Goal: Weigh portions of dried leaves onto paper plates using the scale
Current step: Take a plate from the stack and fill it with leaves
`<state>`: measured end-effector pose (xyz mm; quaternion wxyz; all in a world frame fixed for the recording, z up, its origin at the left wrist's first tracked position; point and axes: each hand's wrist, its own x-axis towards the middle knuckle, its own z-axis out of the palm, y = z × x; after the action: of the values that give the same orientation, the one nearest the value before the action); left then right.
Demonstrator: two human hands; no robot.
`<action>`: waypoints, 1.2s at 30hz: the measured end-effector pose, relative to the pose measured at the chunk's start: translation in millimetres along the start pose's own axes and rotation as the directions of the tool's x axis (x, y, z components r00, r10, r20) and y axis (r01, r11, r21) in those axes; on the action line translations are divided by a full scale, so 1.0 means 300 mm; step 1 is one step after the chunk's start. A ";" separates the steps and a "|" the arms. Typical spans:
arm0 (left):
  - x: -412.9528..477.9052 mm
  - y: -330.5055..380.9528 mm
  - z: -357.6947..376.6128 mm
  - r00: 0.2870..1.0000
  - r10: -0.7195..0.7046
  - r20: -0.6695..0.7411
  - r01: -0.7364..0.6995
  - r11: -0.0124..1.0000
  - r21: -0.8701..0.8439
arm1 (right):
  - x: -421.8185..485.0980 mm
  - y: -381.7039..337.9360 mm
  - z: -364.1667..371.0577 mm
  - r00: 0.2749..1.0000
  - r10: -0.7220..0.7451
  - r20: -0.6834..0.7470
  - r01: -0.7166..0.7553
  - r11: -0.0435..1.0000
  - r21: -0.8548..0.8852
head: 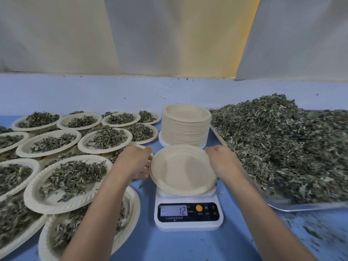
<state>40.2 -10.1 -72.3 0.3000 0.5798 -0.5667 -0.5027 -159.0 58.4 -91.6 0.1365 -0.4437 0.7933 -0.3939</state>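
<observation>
Both sides of the empty round beige paper plate are gripped by my left hand and right hand, over the white digital scale. Its display shows minus twelve. If I set the plate crooked or leave it unzeroed, the dried green leaves heaped right would weigh wrong.

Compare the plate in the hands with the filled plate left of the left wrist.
The held plate is empty; the filled plate carries dried leaves. The left hand and right hand grip the held plate's rim over the scale; the filled plate rests atop other plates. Both are beige paper plates.
</observation>
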 end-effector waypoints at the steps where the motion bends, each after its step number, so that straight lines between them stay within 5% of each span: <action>1: -0.003 -0.002 -0.001 1.000 0.004 0.002 -0.004 1.000 0.009 | 0.001 0.002 0.002 1.000 0.004 0.001 -0.004 1.000 -0.015; 11: -0.005 -0.001 0.000 0.999 0.026 0.047 -0.030 0.994 0.101 | 0.022 0.021 0.020 1.000 0.027 0.016 -0.026 0.999 -0.019; 19: -0.026 0.014 0.017 0.909 0.396 -0.133 -0.316 0.860 0.401 | 0.014 0.043 -0.046 0.959 -0.085 -0.271 0.071 0.996 -0.059; 23: -0.069 0.054 0.086 0.856 0.505 -0.112 -0.476 0.854 0.211 | 0.075 0.135 -0.142 0.962 -0.109 -0.249 0.040 0.962 -0.268; 25: -0.086 0.075 0.138 0.860 0.506 -0.061 -0.499 0.861 0.100 | 0.105 0.190 -0.176 0.995 0.013 -0.095 -0.053 0.901 -0.430; 28: -0.105 0.104 0.212 0.865 0.499 -0.051 -0.499 0.867 0.014 | 0.126 0.273 -0.186 0.952 0.304 0.048 -0.199 0.727 -0.657; 32: -0.117 0.140 0.294 0.853 0.521 -0.033 -0.522 0.852 -0.045 | 0.167 0.330 -0.152 0.890 0.444 0.108 -0.305 0.752 -0.584; 36: -0.120 0.162 0.334 0.839 0.542 -0.057 -0.545 0.834 -0.083 | 0.229 0.339 -0.111 0.931 0.360 0.061 -0.266 0.783 -0.562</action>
<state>-64.3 38.0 -50.4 0.4664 0.3878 -0.6785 -0.4144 -277.6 49.6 -136.7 0.1334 -0.3566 0.9207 -0.0854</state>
